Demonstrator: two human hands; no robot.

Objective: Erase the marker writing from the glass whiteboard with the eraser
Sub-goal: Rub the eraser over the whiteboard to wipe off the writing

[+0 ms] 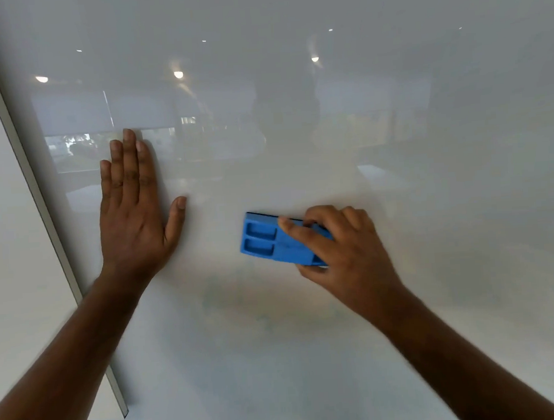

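The glass whiteboard fills nearly the whole view, pale and glossy, with room reflections in its upper half. A blue plastic eraser lies flat against the glass near the middle, and my right hand grips its right end. My left hand rests flat on the board to the left, fingers spread, holding nothing. A faint bluish-green smear of marker shows on the glass just below the eraser. No sharp writing is visible anywhere else on the board.
The board's grey metal left edge runs diagonally down to a lower corner. Beyond it lies a plain white wall. Reflected ceiling lights and windows show in the upper glass.
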